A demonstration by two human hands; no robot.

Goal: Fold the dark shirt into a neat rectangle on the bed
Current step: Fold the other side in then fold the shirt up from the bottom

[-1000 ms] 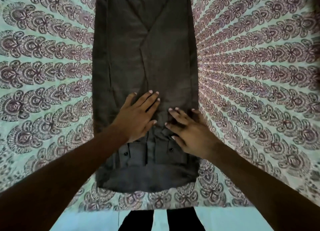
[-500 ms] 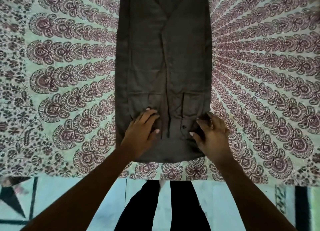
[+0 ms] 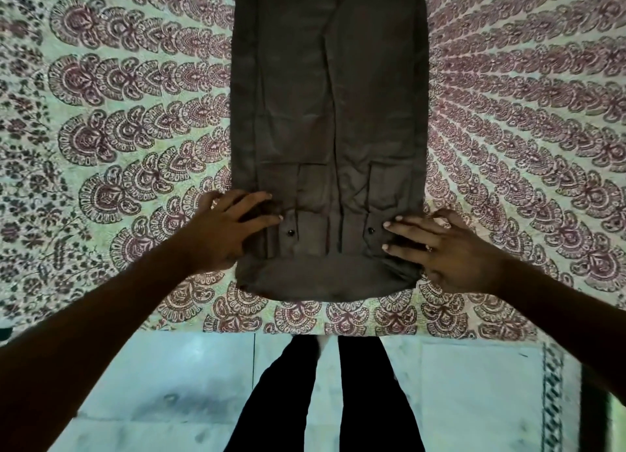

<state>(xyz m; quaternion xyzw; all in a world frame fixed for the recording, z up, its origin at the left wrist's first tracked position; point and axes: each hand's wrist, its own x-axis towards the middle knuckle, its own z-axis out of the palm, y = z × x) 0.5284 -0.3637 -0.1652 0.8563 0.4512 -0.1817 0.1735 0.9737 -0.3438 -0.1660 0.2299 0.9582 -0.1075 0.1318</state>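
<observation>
The dark shirt (image 3: pixel 328 119) lies flat on the bed as a long narrow strip, sides folded in, collar end nearest me, two buttoned chest pockets showing. My left hand (image 3: pixel 223 231) rests on the shirt's near left edge, fingers spread over the left pocket area, thumb out on the bedsheet. My right hand (image 3: pixel 440 245) lies on the near right edge, fingers spread toward the right pocket button, a ring on one finger. Whether either hand pinches the fabric edge I cannot tell; the fingers look flat. The far end of the shirt runs out of view at the top.
The bed carries a pale green sheet (image 3: pixel 128 112) with maroon paisley fans, its front edge (image 3: pixel 305 329) just below the shirt. Below it are pale floor tiles (image 3: pixel 169 384) and my legs in black trousers (image 3: pixel 325 400).
Both hands slid from the shirt's middle toward me and then apart to its near left and right edges. The view pulled back, so the bed's front edge and floor show.
</observation>
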